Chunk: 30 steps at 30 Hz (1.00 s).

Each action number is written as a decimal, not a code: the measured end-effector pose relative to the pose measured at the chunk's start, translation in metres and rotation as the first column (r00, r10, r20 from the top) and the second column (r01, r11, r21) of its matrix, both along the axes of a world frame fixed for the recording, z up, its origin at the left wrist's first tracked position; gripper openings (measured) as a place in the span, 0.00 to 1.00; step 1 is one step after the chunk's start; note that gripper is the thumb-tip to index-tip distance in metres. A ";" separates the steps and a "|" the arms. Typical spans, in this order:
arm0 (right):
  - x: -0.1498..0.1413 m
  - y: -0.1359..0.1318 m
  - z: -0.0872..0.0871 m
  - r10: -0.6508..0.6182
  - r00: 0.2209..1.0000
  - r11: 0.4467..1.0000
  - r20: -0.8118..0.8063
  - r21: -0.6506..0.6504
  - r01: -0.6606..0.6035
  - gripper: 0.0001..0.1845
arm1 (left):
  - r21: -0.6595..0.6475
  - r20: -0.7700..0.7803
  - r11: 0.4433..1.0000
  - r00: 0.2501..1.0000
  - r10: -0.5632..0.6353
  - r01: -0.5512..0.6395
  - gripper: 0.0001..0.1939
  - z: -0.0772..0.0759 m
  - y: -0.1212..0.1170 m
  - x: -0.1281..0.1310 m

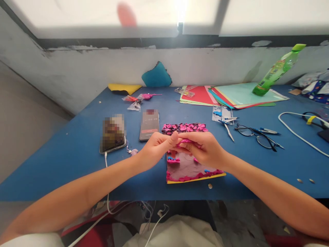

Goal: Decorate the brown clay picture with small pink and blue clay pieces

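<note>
Fingertips of my left hand (159, 149) and my right hand (207, 151) meet in a pinch around a small piece of bright pink modelling clay (186, 141). Fingers partly cover the piece, so its full shape is hidden. Directly beneath lies a square clay picture (189, 167) on a yellow base. Its ground is dull mauve, with a ruffled pink border along the near edge and pink flowers (189, 128) crowded at the far edge. Small blue and pink bits sit on its surface. Both hands hover over the picture's middle and hide part of it.
Left of the picture are a phone (149, 125) and another phone (113, 133) on a white cable. To the right lie eyeglasses (257, 134) and slim blue-and-white tools (228, 130). Coloured sheets (233, 94) and a leaning green bottle (276, 73) are at the back.
</note>
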State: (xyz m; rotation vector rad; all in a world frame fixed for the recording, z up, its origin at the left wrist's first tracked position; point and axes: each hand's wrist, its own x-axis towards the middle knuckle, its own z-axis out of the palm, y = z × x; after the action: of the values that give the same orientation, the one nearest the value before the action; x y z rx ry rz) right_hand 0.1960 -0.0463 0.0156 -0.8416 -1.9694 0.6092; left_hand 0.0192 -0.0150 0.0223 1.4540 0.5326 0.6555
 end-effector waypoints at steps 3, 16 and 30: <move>0.001 0.001 0.003 0.041 0.999 0.993 -0.012 -0.111 -0.042 0.12 | -0.024 0.054 0.999 0.998 -0.024 0.026 0.29 -0.001 0.003 -0.001; 0.004 0.006 0.009 0.072 0.988 0.855 -0.137 -0.501 -0.132 0.24 | 0.079 -0.011 0.996 0.999 -0.031 0.032 0.30 0.002 0.004 0.000; -0.002 0.002 0.003 0.036 0.976 0.887 -0.216 -0.444 -0.131 0.20 | 0.152 -0.109 0.982 0.986 0.130 -0.113 0.32 -0.003 0.002 0.000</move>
State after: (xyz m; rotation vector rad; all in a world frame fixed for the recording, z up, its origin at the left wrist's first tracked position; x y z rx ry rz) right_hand 0.1944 -0.0440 0.0189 -0.9335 -1.7038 1.1955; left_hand 0.0189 -0.0125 0.0194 1.6141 0.6819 0.7194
